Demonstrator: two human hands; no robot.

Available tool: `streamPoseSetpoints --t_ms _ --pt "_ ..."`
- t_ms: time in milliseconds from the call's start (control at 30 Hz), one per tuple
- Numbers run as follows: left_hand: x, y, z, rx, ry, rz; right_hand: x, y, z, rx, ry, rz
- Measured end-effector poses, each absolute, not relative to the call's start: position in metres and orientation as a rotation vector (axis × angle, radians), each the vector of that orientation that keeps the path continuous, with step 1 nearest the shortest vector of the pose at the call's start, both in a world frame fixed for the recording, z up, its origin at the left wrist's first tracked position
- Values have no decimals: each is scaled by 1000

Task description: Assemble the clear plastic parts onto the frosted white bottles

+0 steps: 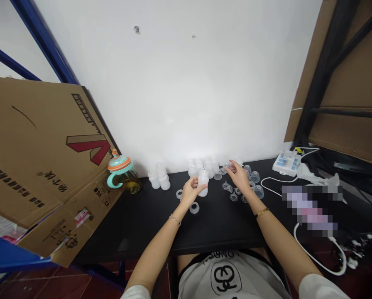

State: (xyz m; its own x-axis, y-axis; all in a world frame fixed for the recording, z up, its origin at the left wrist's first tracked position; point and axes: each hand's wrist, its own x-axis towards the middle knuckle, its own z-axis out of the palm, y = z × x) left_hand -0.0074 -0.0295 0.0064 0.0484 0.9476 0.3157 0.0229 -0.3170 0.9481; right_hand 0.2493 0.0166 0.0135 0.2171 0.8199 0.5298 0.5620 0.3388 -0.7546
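two clear-capped baby bottles [159,177] stood apparently finished; the left hand [191,192] held a white bottle [204,182] midway along the black table [217,228]; the right hand's [237,176] grip could not be determined; loose teats [233,197] and clear caps [258,191] lay unfitted.

A small workshop or assembly corner is suggested: a plain black table [155,226] is set against a chipped white wall [186,91], and alike pale bottles [164,183] and loose clear plastic parts [258,191] are laid out on it. At the left, printed cardboard [39,141] and blue metal framing [45,39] are seen; below, the floor [67,286] is tiled in dark red.
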Motion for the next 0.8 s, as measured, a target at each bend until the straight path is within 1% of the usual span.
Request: streamPoseSetpoints --t_ms 233,467,667,800 --pt "-7 -30 8 1469 1033 1397 244 11 19 -1216 -1496 250" --pt "-7 -29 6 1498 1046 1391 242 12 17 -1064 -1494 132" --pt "-9 -28 5 1546 1075 1408 242 12 16 -1036 -1505 111" --pt "-11 -30 8 1632 1181 1411 242 11 17 -1035 -1510 116"
